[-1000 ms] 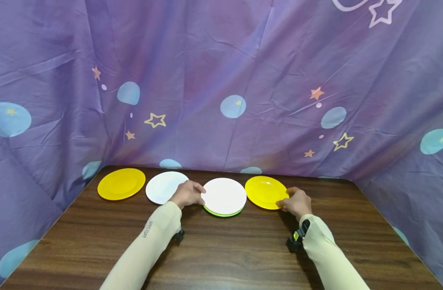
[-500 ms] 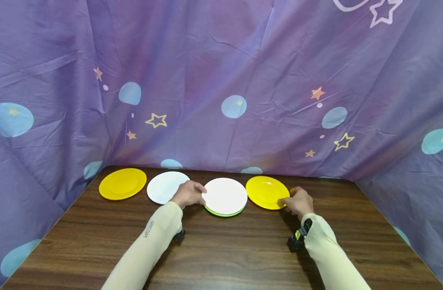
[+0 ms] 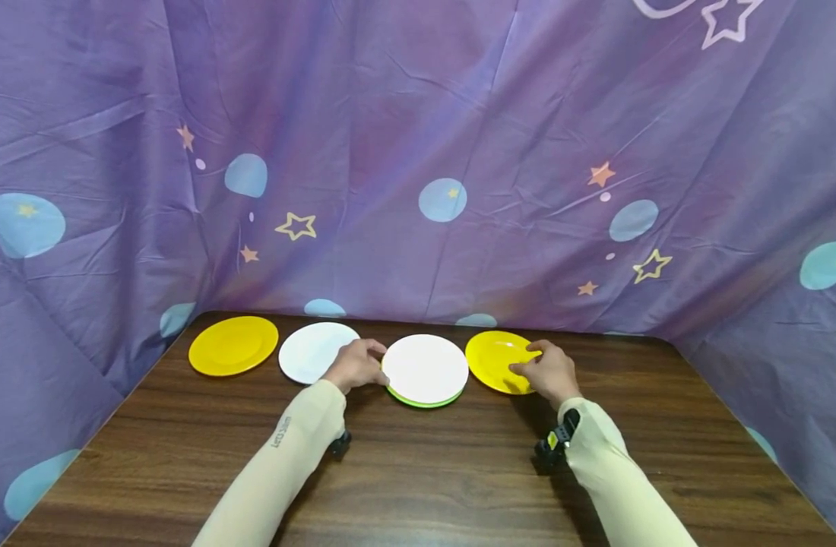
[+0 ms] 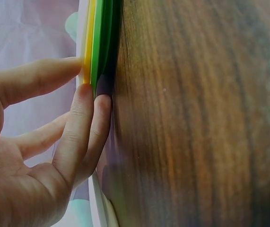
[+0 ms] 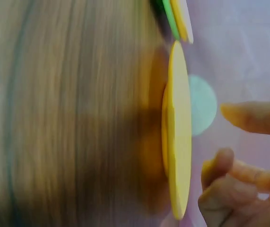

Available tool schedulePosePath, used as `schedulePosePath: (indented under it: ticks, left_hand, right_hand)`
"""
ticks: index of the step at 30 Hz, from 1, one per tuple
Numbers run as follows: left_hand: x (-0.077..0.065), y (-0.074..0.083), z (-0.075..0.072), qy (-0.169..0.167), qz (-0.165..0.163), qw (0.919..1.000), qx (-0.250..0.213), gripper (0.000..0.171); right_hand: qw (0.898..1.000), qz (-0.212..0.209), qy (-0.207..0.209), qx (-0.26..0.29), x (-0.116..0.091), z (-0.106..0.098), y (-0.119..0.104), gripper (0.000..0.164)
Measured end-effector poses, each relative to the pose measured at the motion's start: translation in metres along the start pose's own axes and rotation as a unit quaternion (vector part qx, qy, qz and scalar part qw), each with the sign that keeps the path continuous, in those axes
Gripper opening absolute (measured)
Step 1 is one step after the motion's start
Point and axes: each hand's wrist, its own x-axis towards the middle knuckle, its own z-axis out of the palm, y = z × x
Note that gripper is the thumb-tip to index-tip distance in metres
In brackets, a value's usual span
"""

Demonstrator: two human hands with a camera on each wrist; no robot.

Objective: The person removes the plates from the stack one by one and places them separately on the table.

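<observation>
My left hand (image 3: pixel 356 365) is at the left side of a stack of plates (image 3: pixel 425 368). The top plate is white, with yellow and green rims (image 4: pixel 96 42) below it in the left wrist view. My left fingertips touch the stack's edge, fingers fairly straight. A single yellow plate (image 3: pixel 495 363) lies just right of the stack. Above its right part hovers my right hand (image 3: pixel 551 372), fingers spread and apart from the plate (image 5: pixel 179 137) in the right wrist view, holding nothing.
A white plate (image 3: pixel 311 353) lies left of the stack, partly behind my left hand. Farther left is another yellow plate (image 3: pixel 233 346). All rest along the back of the brown wooden table (image 3: pixel 445 479), in front of a purple curtain (image 3: pixel 363 152).
My right hand has let go of the yellow plate's right rim and moved left over the plate. The left hand stays at the stack, and the plates stay in place.
</observation>
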Motion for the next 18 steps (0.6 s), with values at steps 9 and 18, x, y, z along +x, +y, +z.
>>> schedulePosePath:
  ticks: [9,18]
  left_hand:
    - [0.000,0.000,-0.002,-0.003,-0.007,1.0000,-0.005,0.052]
    - [-0.001,0.000,-0.001,-0.002,-0.002,1.0000,-0.005,0.050]
  right_hand:
    - [0.993,-0.048,-0.066,0.082,-0.009,0.024,-0.028,0.050]
    - [0.988,-0.069,-0.102,0.096,-0.017,0.048,-0.040,0.053]
